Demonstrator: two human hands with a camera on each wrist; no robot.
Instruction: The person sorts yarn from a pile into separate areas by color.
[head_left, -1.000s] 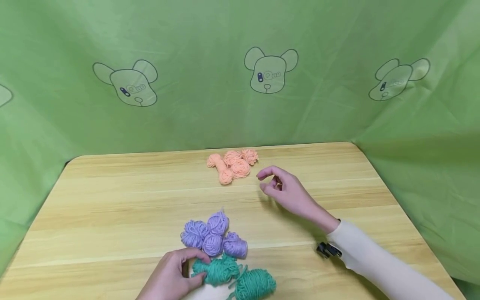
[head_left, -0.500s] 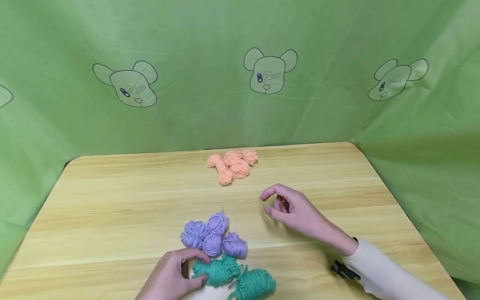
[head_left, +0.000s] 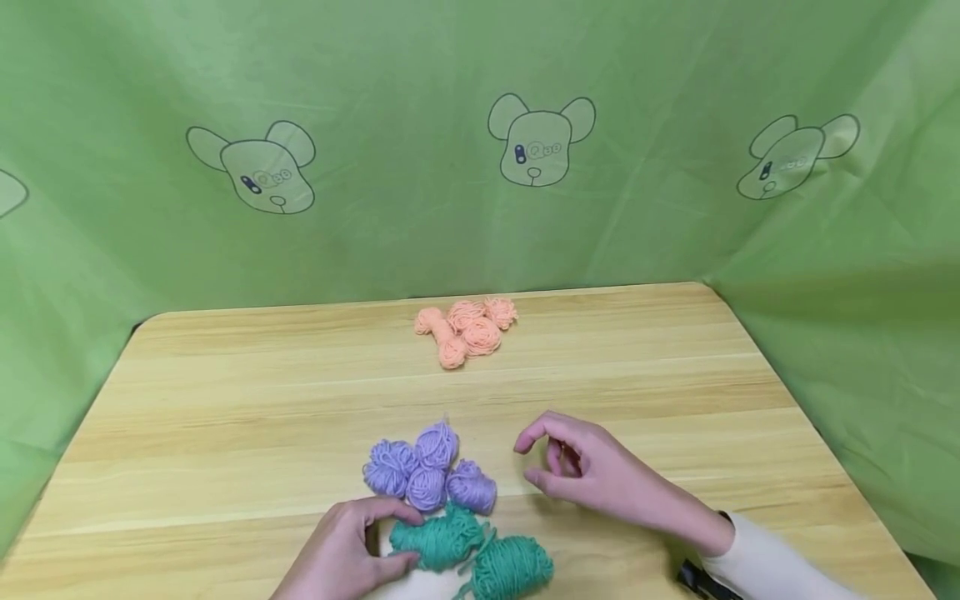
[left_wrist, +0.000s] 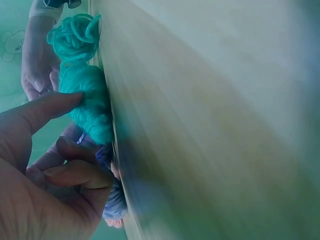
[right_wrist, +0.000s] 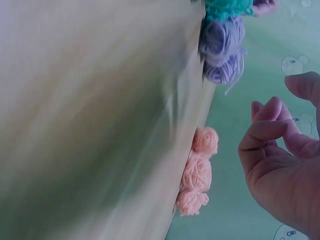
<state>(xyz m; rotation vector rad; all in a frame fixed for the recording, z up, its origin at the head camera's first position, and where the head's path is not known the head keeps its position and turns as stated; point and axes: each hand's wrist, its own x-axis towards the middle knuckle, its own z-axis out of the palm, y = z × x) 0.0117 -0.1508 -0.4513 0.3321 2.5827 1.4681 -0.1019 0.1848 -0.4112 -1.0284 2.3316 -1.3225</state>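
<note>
My left hand (head_left: pixel 341 546) holds a green yarn ball (head_left: pixel 438 540) between thumb and fingers at the table's near edge. In the left wrist view, a digit presses on the green yarn's side (left_wrist: pixel 90 102). A second green yarn ball (head_left: pixel 513 568) lies just to its right, with loose strands between the two. Right behind them sits a cluster of purple yarn balls (head_left: pixel 426 487). My right hand (head_left: pixel 588 467) hovers over the table to the right of the purple yarn, fingers loosely curled around nothing. The right wrist view also finds this hand (right_wrist: pixel 285 160) holding nothing.
Several peach yarn balls (head_left: pixel 481 336) are bunched near the back edge of the wooden table (head_left: pixel 247 400). Green cloth (head_left: pixel 405 183) printed with bear heads encloses the back and sides. Something whitish (head_left: pixel 420 585) shows beneath the green yarn. A black strap piece (head_left: pixel 705 581) hangs at my right wrist.
My right hand has come back from beside the peach yarn toward the near side of the table. The left hand stays almost still on the green yarn ball.
</note>
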